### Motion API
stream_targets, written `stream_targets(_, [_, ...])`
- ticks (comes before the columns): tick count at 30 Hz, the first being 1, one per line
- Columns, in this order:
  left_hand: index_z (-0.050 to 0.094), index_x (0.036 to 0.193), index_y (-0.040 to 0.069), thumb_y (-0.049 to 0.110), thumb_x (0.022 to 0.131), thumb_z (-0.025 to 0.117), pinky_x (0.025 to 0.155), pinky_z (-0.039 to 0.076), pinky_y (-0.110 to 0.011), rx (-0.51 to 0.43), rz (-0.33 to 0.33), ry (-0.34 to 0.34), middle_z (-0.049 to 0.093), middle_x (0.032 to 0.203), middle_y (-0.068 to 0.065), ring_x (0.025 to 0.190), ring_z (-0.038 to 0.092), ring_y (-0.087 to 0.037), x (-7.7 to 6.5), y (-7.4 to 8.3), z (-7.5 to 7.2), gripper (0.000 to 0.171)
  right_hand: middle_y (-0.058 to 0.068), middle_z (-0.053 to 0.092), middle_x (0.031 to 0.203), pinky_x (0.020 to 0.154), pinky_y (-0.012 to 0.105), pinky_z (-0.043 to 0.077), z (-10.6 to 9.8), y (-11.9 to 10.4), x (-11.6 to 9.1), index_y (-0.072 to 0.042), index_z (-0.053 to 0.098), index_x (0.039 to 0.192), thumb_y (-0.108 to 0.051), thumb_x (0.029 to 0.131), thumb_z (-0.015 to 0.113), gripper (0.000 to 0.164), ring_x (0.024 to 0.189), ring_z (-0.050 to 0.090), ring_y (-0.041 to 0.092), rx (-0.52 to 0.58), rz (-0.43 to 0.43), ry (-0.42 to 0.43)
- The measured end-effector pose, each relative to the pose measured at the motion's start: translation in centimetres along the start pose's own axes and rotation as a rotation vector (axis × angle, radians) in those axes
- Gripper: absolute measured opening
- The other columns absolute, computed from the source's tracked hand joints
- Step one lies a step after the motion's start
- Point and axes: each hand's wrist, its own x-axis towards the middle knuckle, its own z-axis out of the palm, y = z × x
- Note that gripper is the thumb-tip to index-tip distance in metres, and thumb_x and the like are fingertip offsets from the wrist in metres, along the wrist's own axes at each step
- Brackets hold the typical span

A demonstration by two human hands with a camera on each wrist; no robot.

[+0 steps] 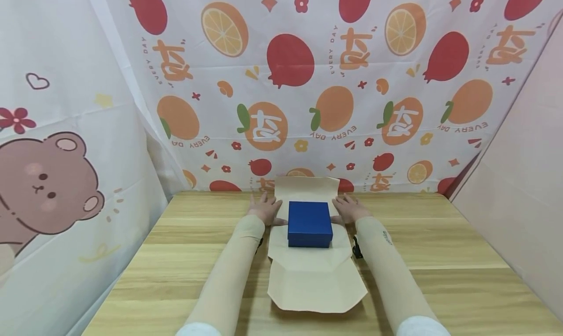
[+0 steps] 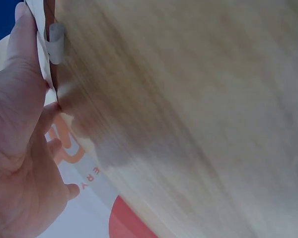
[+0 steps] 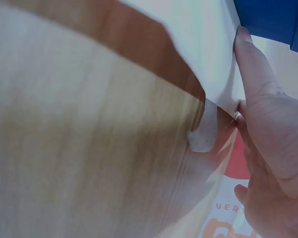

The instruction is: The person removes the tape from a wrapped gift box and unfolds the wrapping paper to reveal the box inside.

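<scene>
A blue lidded box (image 1: pixel 310 223) sits on an unfolded cream card wrapper (image 1: pixel 314 282) with creased flaps and cut corners. At the wrapper's left edge is my left hand (image 1: pixel 265 210); its thumb (image 2: pixel 25 44) lies against one face and a fingertip meets the edge from the other side, pinching it. My right hand (image 1: pixel 350 210) pinches the opposite edge the same way, its thumb (image 3: pixel 256 64) close to the blue box. In both wrist views a curled pale strip (image 2: pixel 56 44) hangs from the wrapper's edge. Some fingers are hidden behind the card.
The wrapper lies on a wood-grain table (image 1: pixel 440 258). Its far flap (image 1: pixel 306 187) rises against a fruit-print cloth (image 1: pixel 308 145) at the back edge. A bear-print cloth (image 1: pixel 88 101) hangs at left, a plain pale one (image 1: pixel 523 179) at right.
</scene>
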Motion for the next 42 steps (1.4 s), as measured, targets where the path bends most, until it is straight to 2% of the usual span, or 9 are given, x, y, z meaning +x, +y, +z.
stream_targets(7, [0.027,0.154,0.029,0.078,0.082,0.048,0.115,0.008,-0.07,-0.012,0.0,0.002,0.03,0.16,0.0,0.152,0.012,-0.036,-0.4,0.3,-0.3,0.09,0.012,0.02,0.163,0.118,0.065,0.009,0.0,0.0,-0.6,-0.011,0.023,0.156,-0.05,0.096,0.052,0.077,0.151,0.006,0.04,0.038,0.025,0.019])
stream_targets(19, [0.031,0.152,0.032,0.081,0.078,0.05,0.115,0.004,-0.071,0.004,-0.016,0.011,0.032,0.159,0.001,0.152,0.011,-0.036,0.5,0.5,0.2,0.09,0.009,0.024,0.162,0.119,0.063,0.007,0.1,0.3,-0.4,-0.016,0.026,0.155,-0.054,0.093,0.056,0.079,0.152,0.006,0.038,0.078,0.079,0.025])
stream_targets(27, [0.038,0.15,0.028,0.078,0.078,0.054,0.114,0.011,-0.071,-0.066,0.016,0.052,0.037,0.157,-0.003,0.151,0.014,-0.039,0.3,-0.2,0.8,0.089,0.013,0.019,0.163,0.119,0.065,0.005,0.5,0.9,-0.1,-0.019,0.023,0.156,-0.055,0.092,0.058,0.081,0.152,0.002,0.04,0.125,0.074,0.007])
stream_targets(32, [0.039,0.149,0.028,0.078,0.078,0.055,0.114,0.014,-0.07,-0.099,0.02,0.044,0.037,0.157,-0.006,0.151,0.013,-0.039,0.1,-0.9,0.9,0.089,0.017,0.02,0.162,0.118,0.066,0.006,0.5,1.5,-0.3,-0.021,0.024,0.156,-0.06,0.088,0.059,0.085,0.151,0.003,0.043,0.145,0.077,0.004])
stream_targets(35, [0.046,0.145,0.028,0.075,0.079,0.057,0.114,0.013,-0.071,-0.13,0.025,0.044,0.039,0.155,-0.007,0.15,0.013,-0.04,0.3,-1.2,1.0,0.083,0.019,0.021,0.161,0.117,0.068,0.009,0.4,1.7,-0.6,-0.021,0.026,0.155,-0.059,0.089,0.059,0.084,0.15,0.004,0.046,0.149,0.067,0.01])
stream_targets(39, [0.061,0.123,0.027,0.069,0.083,0.057,0.112,0.016,-0.072,-0.17,0.033,0.079,0.047,0.15,-0.007,0.148,0.02,-0.042,0.6,-1.8,1.4,0.058,0.02,0.02,0.161,0.117,0.068,0.01,0.4,2.0,-0.7,-0.021,0.027,0.155,-0.057,0.091,0.057,0.079,0.149,0.004,0.047,0.148,0.046,0.016])
stream_targets(42, [0.061,0.122,0.027,0.065,0.088,0.055,0.111,0.019,-0.072,-0.186,0.035,0.105,0.048,0.149,-0.006,0.147,0.023,-0.042,0.4,-2.2,1.1,0.052,0.019,0.02,0.162,0.116,0.068,0.01,0.4,2.1,-0.9,-0.02,0.028,0.155,-0.054,0.094,0.055,0.075,0.149,0.005,0.046,0.156,0.027,0.036])
